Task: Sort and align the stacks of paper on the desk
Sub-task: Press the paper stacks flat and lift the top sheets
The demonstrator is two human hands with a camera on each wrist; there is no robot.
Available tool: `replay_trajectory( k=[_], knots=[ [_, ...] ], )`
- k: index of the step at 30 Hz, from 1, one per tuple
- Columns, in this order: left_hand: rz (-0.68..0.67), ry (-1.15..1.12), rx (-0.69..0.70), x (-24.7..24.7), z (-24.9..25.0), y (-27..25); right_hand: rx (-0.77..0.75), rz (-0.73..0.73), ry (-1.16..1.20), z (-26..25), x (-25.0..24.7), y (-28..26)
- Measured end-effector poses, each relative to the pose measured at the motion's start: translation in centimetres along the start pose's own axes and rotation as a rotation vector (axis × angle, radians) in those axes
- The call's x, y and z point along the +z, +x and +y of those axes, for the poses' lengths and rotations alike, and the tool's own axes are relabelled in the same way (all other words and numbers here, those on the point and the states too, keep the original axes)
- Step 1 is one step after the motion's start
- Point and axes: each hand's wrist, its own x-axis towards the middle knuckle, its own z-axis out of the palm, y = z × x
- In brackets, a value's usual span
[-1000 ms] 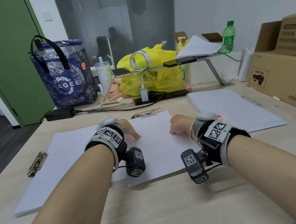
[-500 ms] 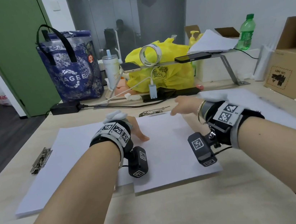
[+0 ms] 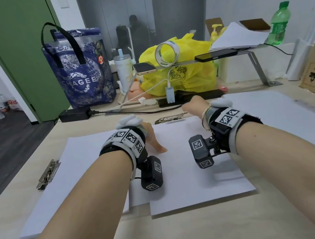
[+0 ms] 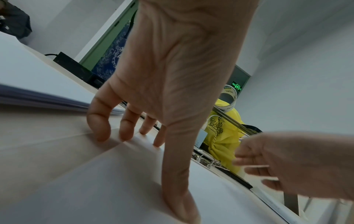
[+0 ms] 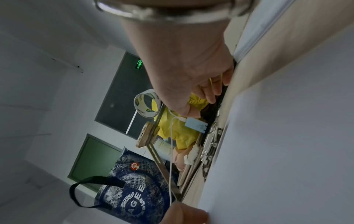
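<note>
Paper stacks point(image 3: 190, 175) white, blank, overlapping askew; left hand point(image 3: 152, 138) pressing.

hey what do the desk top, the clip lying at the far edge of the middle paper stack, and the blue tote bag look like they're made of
Desk top: pale wood-look surface, likely laminate; faint grain, matte.
Clip: bare metal, seemingly steel; silvery and shiny.
Blue tote bag: probably glossy coated plastic or laminated fabric; it catches light, with black webbing handles.

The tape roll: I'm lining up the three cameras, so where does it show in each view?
Head: the tape roll stands upper centre, on the shelf before the yellow bag.
Left wrist: right of centre, behind the left hand.
Right wrist: centre-left, beside the right hand.
Shared landmark: the yellow bag.
</note>
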Motion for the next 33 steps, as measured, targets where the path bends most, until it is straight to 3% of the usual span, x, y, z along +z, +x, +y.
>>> replay_trajectory(
  k=[4,9,13,15,20,23,33],
  knots=[
    [-0.003,0.009,-0.002,0.0,-0.3,0.1,-0.027,-0.060,-0.007,-2.0,0.6,0.4],
    [0.031,0.070,0.006,0.0,-0.3,0.3,-0.022,-0.155,-0.286,-1.8,1.2,-0.1],
    [0.062,0.147,0.010,0.6,0.1,0.1,-0.067,-0.068,-0.117,-2.2,1.7,1.1],
    [0.084,0.171,0.023,0.8,0.1,0.0,-0.154,-0.055,-0.113,-3.1,1.7,1.2],
    [0.113,0.151,0.062,0.7,-0.1,-0.1,-0.319,-0.247,-0.254,-5.1,3.3,0.6],
    [0.102,0.155,0.060,0.8,-0.1,-0.1,-0.382,-0.234,-0.372,-5.3,3.7,0.9],
    [0.119,0.148,0.063,1.1,-0.2,-0.2,-0.352,-0.292,-0.534,-5.4,4.9,1.5]
  ],
)
